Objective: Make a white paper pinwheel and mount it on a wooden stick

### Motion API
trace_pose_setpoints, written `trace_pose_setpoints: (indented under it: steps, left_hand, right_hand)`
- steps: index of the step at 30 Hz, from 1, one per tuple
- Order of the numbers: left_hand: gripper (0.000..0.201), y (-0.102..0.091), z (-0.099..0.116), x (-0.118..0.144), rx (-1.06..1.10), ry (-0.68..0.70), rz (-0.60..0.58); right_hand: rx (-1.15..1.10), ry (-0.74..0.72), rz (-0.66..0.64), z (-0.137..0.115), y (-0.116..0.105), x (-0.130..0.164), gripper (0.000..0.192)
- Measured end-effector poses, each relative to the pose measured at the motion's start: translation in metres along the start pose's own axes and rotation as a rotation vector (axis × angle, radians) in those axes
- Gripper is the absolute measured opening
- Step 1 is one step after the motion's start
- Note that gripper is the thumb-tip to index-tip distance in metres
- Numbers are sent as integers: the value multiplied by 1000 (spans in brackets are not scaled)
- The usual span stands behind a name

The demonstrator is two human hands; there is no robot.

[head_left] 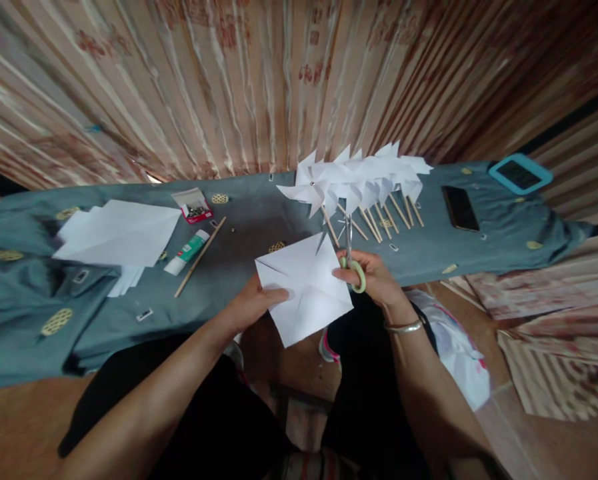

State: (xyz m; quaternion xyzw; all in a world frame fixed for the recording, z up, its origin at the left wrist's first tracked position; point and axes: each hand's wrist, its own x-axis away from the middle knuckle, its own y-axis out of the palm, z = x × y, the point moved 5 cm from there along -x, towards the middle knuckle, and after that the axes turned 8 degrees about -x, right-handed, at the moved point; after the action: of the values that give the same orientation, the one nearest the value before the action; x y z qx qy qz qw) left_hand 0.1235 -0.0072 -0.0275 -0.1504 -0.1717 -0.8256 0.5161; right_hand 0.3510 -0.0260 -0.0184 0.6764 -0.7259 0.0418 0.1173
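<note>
My left hand [259,300] pinches the left edge of a white paper square [303,293], thumb on top. Two slits run inward from the square's left and top corners, and faint creases cross its middle. My right hand [371,275] is closed round a pair of scissors [355,272] with pale green handles, blades pointing away from me. Its thumb also lies at the right edge of the paper. Just beyond, paper pinwheels [349,180] on wooden sticks lie overlapping in a row.
Left on the cloth-covered table [249,227] are stacked paper sheets [123,233], a small red box of pins [197,213], a glue stick [187,252] and a loose wooden stick [201,257]. A phone [459,208] and a blue-framed device [520,173] lie right. A curtain [259,87] hangs behind.
</note>
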Motion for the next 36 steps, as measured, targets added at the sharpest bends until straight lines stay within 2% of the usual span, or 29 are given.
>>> trace_pose_setpoints:
  steps: [3, 7, 11, 14, 17, 20, 22, 24, 29, 31, 33, 36]
  left_hand:
    - [37, 0, 6, -3, 134, -4, -26]
    - [53, 4, 23, -5, 360, 91, -138]
    - [49, 12, 30, -5, 427, 157, -124]
    - [47, 20, 29, -8, 408, 162, -44]
    - [46, 19, 28, -14, 462, 137, 149]
    - [35, 14, 30, -21, 534, 106, 277]
    - [28, 6, 34, -24, 567, 120, 328]
    - [26, -3, 41, -27, 586, 161, 368]
    - [27, -29, 61, -31, 610, 289, 421]
    - [29, -34, 65, -32, 608, 320, 427]
    - [33, -35, 65, -33, 597, 332, 420]
    - [35, -33, 64, -34, 579, 329, 406]
  right_hand:
    - [-97, 13, 61, 1, 2, -1, 40]
    - [-335, -80, 286, 2, 5, -7, 38]
    - [-479, -171, 424, 7, 12, -16, 38]
    - [-453, -206, 429, 7, 24, -19, 37]
    - [-411, -199, 416, 5, 37, -20, 39]
    - [-363, -176, 404, 1, 46, -19, 43]
    - [-298, -168, 366, -1, 48, -17, 43]
    - [-216, -151, 268, -2, 49, -13, 44]
    - [-103, 33, -210, 7, 65, 2, 53]
    - [-88, 116, -361, 10, 73, 10, 54]
    - [-75, 157, -432, 11, 79, 15, 55]
    - [-48, 174, -466, 11, 85, 16, 56]
